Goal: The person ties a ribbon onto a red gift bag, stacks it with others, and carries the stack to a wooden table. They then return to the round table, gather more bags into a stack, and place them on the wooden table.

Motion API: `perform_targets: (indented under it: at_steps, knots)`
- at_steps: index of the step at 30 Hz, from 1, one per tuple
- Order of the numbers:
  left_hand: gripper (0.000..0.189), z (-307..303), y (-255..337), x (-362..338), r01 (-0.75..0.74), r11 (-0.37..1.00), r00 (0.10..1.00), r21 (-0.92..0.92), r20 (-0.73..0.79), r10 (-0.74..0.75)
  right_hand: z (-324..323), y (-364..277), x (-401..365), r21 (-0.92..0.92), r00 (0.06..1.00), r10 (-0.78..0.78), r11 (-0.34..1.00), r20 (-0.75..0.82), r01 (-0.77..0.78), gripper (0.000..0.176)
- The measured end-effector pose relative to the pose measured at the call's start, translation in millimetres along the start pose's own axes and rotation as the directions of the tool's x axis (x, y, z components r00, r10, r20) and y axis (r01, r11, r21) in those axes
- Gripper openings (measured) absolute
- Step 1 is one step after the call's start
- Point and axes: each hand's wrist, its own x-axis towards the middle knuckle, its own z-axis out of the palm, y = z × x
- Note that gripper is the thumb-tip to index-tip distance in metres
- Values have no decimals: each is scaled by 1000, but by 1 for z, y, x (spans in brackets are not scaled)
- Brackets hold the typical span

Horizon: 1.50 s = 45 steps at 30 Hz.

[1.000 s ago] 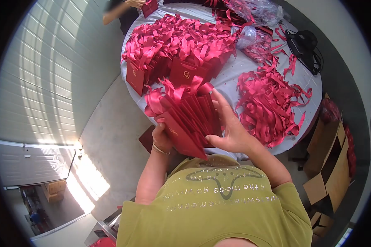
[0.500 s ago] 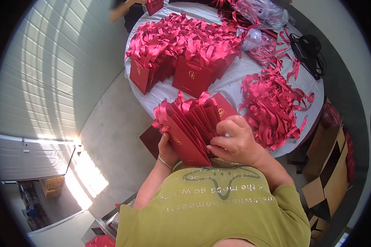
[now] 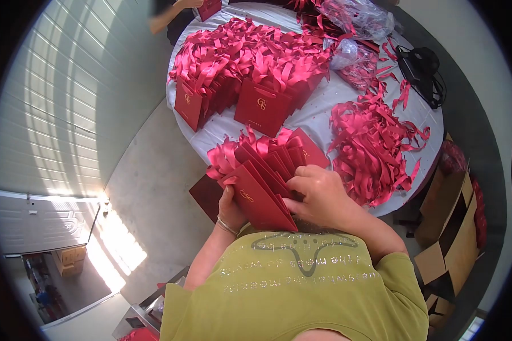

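Observation:
A bundle of red paper gift bags [image 3: 255, 199] with pink-red ribbons is held close to my chest, its edges fanned toward the right. My left hand [image 3: 231, 206] is closed around the left side of the bundle, thumb on the front bag with its gold logo. At the right edges of the bags, my right hand [image 3: 318, 192] has bent fingers among them; its fingertips are partly hidden. Just behind lies another red bag [image 3: 312, 149] at the table's edge.
Rows of ribboned red bags [image 3: 261, 108] stand on the white-covered round table [image 3: 210, 133]. A heap of loose ribbons [image 3: 370, 153] lies to the right, near a black device with a cable [image 3: 421, 71]. Open cardboard boxes [image 3: 449, 227] are on the floor at right. Another person's arm [image 3: 168, 17] holds a bag.
My right hand has shifted slightly left and down, its fingers moving further in among the bag edges. The front bag has tilted a little; my left hand keeps its hold.

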Motion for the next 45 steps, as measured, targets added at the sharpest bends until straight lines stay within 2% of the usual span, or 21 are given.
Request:
perform_targets:
  at_steps: [1,3,10,13,15,18,22,24,25,27,31,32,33,34,35,37,38,40,41,43,45]
  knots:
    - [76,-3,-1,0,-5,1000,1000,-2,2,5,-1,-2,0,-2,1000,-5,1000,1,5,17]
    - [77,-5,-2,-1,-10,1000,999,-16,39,11,-4,-6,1,127,988,126,982,84,-136,19]
    - [78,4,-4,-4,-30,996,996,-80,79,37,-4,-3,3,230,993,30,972,113,-56,20]
    - [78,-4,-9,-9,-33,997,999,-69,1,33,-3,-5,0,225,996,-26,974,90,6,16]
    - [76,-10,-11,-12,-64,997,996,-45,-67,61,-6,-9,-1,52,984,-7,999,176,-2,13]
    - [73,-16,-17,-16,-132,990,983,40,-124,136,-10,-13,-1,-12,964,36,999,265,-34,12]
    - [71,-19,-20,-19,-155,984,979,93,-117,165,-11,-13,0,-50,938,72,997,340,-58,14]
    - [71,-20,-18,-20,-160,977,975,139,-129,179,-8,-11,2,-83,876,106,994,471,-76,19]
    - [71,-19,-18,-20,-158,977,976,142,-127,176,-5,-9,2,-82,877,108,993,467,-79,19]
    - [61,-3,-14,-20,-240,938,940,250,-181,289,-1,-4,6,-94,805,115,993,583,-74,16]
    - [52,1,-9,-14,-230,943,906,240,-300,297,3,-2,16,-15,849,60,998,526,-61,23]
    - [50,-5,-6,-12,-187,978,935,92,-288,206,5,-2,14,-13,847,63,998,528,-67,23]
    - [49,-9,-5,-10,-138,989,958,-57,-262,119,8,-2,12,54,890,48,995,454,-82,19]
    - [49,-11,-5,-9,-140,988,957,-58,-264,121,10,-1,12,122,927,35,989,374,-87,16]
    - [51,-7,-3,-8,-121,988,966,-91,-239,96,11,-1,11,126,926,30,989,377,-83,16]
    - [54,4,1,-7,-82,984,982,-157,-183,53,9,2,7,438,970,3,892,245,-113,13]
    - [56,9,3,-6,-60,980,988,-190,-152,30,9,4,5,439,969,-2,892,248,-111,13]
    - [58,9,5,-4,-39,973,992,-226,-126,11,7,11,0,655,991,116,745,62,-128,13]
    - [59,6,6,-4,-4,972,996,-235,-82,-16,7,19,-5,675,987,159,725,25,-134,14]
    - [60,7,6,-3,15,977,1000,-214,-17,-19,5,30,-12,689,973,230,705,1,-168,20]
    - [60,9,4,-2,-29,976,999,-216,-51,19,8,33,-21,714,968,249,674,24,-191,23]
